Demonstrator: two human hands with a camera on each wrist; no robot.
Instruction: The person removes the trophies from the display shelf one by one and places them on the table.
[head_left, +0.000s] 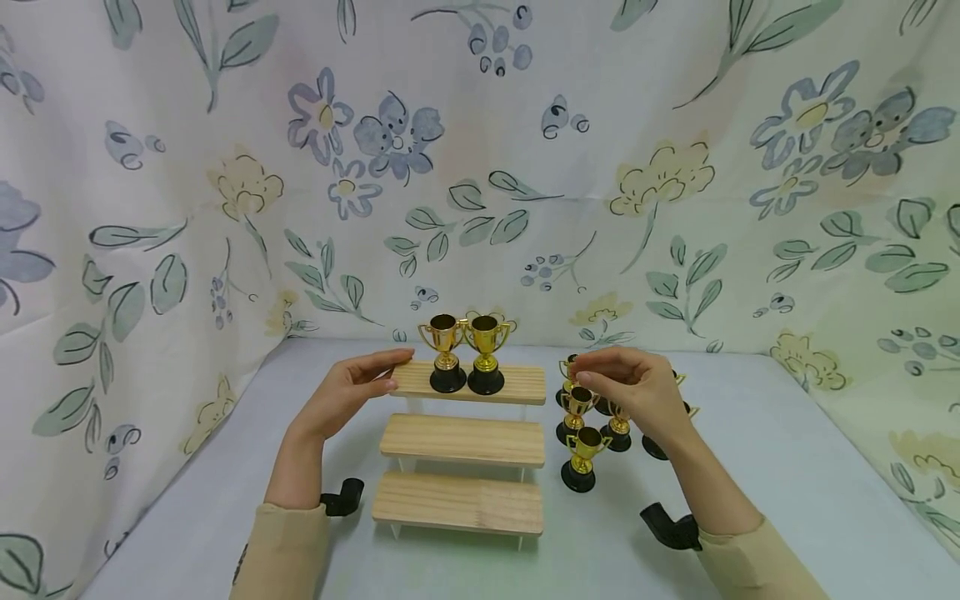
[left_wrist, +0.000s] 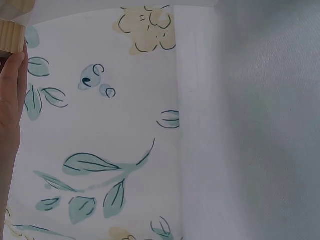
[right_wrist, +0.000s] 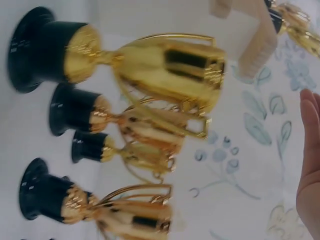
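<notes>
Two small gold trophy cups with black bases, one point(head_left: 447, 354) and another point(head_left: 486, 354), stand side by side on the top step point(head_left: 525, 379) of a three-step wooden stand. At that step's left end, my left hand point(head_left: 341, 396) grips the board between thumb and fingers; the left wrist view shows its fingertips at the wood point(left_wrist: 11, 37). My right hand point(head_left: 637, 387) hovers over a group of trophies right of the stand, partly hiding them. The right wrist view shows the nearest trophy point(right_wrist: 170, 70) apart from this hand point(right_wrist: 310, 175), whose fingers hold nothing.
The stand's middle step point(head_left: 461, 439) and bottom step point(head_left: 457, 502) are bare wood. One trophy point(head_left: 583, 458) stands at the front of the group. A floral cloth point(head_left: 480, 250) hangs behind the white table point(head_left: 615, 550). Black camera mounts point(head_left: 671, 529) stick out at both wrists.
</notes>
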